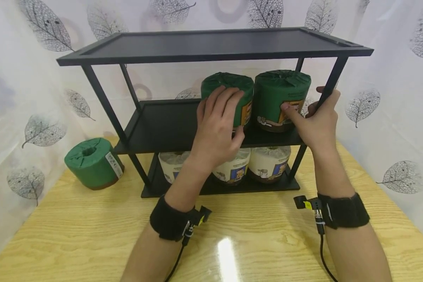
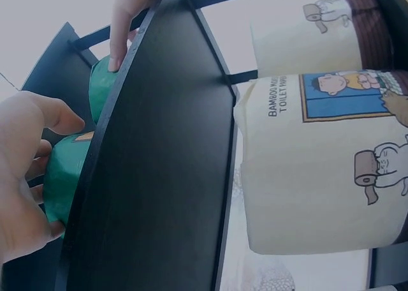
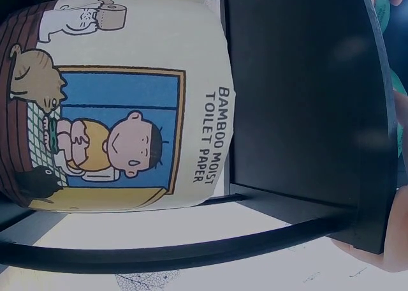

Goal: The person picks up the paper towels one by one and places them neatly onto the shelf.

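A black three-tier rack [image 1: 162, 125] stands on a wooden table. Two green-wrapped toilet rolls sit side by side on its middle shelf. My left hand [image 1: 216, 125] lies over the front of the left green roll [image 1: 229, 80], fingers curled round it; in the left wrist view the left hand [image 2: 25, 176] grips that roll [image 2: 67, 170] above the shelf edge. My right hand [image 1: 315, 117] wraps its fingers round the right front post [image 1: 329, 84], and its thumb touches the right green roll [image 1: 282, 94]. In the right wrist view only a sliver of the right hand [image 3: 389, 253] shows.
Three white "Bamboo Moist Toilet Paper" rolls [image 1: 268, 162] fill the bottom shelf, seen close up in the wrist views [image 2: 319, 176] [image 3: 115, 106]. Another green roll [image 1: 91, 162] lies on the table [image 1: 268, 243] left of the rack. Leaf-print curtains enclose the sides and back.
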{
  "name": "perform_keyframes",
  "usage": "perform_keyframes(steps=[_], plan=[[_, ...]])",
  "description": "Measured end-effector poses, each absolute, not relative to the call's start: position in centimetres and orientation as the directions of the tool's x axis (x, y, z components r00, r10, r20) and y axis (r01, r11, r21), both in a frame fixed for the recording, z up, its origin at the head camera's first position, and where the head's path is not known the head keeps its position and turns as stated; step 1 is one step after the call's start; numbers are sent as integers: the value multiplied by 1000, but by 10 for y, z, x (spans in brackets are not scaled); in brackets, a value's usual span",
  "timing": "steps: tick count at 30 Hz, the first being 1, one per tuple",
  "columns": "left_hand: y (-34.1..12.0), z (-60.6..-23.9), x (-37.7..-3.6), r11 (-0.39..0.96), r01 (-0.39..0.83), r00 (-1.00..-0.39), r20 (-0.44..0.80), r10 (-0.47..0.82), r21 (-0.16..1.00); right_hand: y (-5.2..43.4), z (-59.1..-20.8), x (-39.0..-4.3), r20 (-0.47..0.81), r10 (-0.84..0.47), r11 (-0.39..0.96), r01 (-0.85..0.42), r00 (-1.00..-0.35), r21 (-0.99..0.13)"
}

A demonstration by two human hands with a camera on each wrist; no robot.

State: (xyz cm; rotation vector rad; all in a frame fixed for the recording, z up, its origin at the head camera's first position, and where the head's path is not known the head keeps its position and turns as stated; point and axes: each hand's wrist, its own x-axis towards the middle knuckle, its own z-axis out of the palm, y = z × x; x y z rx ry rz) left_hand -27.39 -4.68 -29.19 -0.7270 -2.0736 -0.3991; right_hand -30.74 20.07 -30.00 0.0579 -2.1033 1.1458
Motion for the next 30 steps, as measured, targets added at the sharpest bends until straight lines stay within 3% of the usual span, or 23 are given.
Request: perform_keyframes(steps=[30], plan=[[-62, -289, -285, 723, 691, -404, 847, 347, 33, 200, -300, -309, 608, 290, 599, -355, -739, -718]])
